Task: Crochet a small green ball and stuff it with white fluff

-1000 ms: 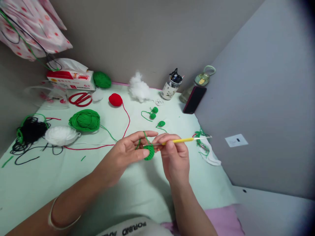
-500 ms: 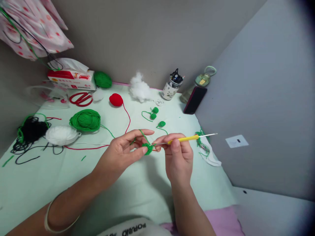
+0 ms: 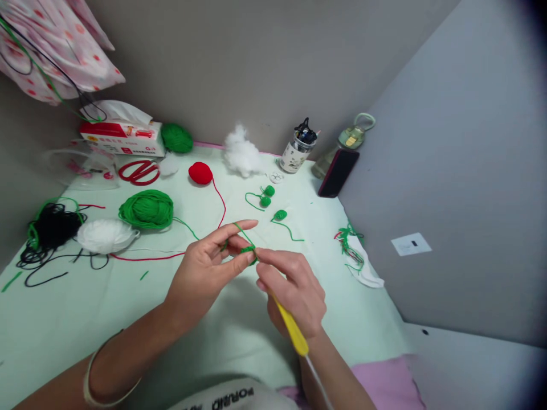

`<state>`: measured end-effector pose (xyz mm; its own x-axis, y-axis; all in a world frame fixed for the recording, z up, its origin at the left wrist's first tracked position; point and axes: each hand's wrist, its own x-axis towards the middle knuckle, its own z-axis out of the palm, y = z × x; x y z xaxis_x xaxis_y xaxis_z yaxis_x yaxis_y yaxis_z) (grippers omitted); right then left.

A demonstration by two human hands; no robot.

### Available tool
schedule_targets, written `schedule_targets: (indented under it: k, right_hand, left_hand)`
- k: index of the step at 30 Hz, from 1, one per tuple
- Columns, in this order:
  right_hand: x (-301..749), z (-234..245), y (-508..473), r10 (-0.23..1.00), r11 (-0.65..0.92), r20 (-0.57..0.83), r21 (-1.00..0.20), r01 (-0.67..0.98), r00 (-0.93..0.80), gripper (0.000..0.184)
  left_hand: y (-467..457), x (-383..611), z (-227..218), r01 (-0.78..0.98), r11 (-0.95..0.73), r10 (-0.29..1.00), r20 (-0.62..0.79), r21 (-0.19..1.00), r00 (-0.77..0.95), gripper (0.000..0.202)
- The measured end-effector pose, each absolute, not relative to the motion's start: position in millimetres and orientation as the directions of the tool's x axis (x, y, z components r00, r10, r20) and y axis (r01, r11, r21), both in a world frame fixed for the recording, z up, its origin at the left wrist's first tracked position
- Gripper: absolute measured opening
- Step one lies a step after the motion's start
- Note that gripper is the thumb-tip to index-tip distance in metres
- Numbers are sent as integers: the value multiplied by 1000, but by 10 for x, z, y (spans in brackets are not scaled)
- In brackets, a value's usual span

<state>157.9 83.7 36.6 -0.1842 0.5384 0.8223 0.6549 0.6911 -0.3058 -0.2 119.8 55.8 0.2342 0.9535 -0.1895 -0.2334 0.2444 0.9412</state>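
My left hand (image 3: 213, 262) pinches a small green crochet piece (image 3: 248, 250) between thumb and fingers, with a strand of green yarn (image 3: 244, 233) running over the raised index finger. My right hand (image 3: 294, 285) is closed round a crochet hook with a yellow handle (image 3: 291, 327). The handle's end points down toward me, and the hook's working tip is hidden by the fingers at the green piece. Beyond the hands lie several small green crocheted balls (image 3: 280, 214) with loose tails.
At the left are a green yarn ball (image 3: 147, 209), white yarn (image 3: 106, 236), black yarn (image 3: 55, 226) and red scissors (image 3: 139, 172). Red yarn (image 3: 200, 173), white stuffing (image 3: 243, 154), a pen cup (image 3: 294, 155) and a phone (image 3: 339, 173) stand farther back. Green scraps (image 3: 351, 242) lie right.
My right hand has turned and lowered, swinging the yellow handle from pointing right to pointing down toward me. Its fingertips have come against the green piece, which my left hand still holds.
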Motion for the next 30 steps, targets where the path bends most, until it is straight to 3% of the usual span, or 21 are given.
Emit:
schedule_targets:
  k: [4, 7, 10, 14, 17, 22, 25, 27, 30]
  right_hand:
    - [1523, 315, 825, 541, 589, 816, -196, 784, -202, 37]
    - [1515, 278, 844, 519, 592, 837, -203, 780, -176, 40]
    - [1535, 291, 871, 554, 673, 831, -413, 613, -48, 32]
    - [1558, 363, 895, 762, 578, 616, -786, 220, 197, 21]
    - [1562, 393, 921, 835, 488, 468, -873, 2, 289, 17]
    - [1570, 377, 983, 897, 407, 371, -905, -124, 238, 18]
    - [1560, 344, 978, 878, 447, 431, -894, -34, 209, 14]
    - [1538, 303, 944, 826, 508, 531, -847, 160, 187, 18]
    - [1497, 223, 881, 660, 598, 748, -575, 558, 63, 36]
  left_hand:
    - [1163, 31, 550, -295, 251, 958, -192, 922, 215, 46]
    - [1170, 20, 531, -373, 377, 905, -251, 848, 345, 51]
    - [1211, -23, 518, -412, 539, 811, -320, 735, 490, 50]
    - [1275, -86, 521, -424, 505, 842, -322, 752, 433, 43]
    - [1300, -106, 534, -395, 441, 876, -291, 806, 384, 37]
    - [1281, -78, 541, -340, 402, 878, -252, 850, 408, 42]
    - [1252, -43, 524, -352, 381, 880, -218, 855, 423, 45]
    - [1230, -20, 509, -368, 361, 893, -203, 857, 403, 46]
    - [1194, 15, 490, -403, 379, 897, -222, 833, 383, 46]
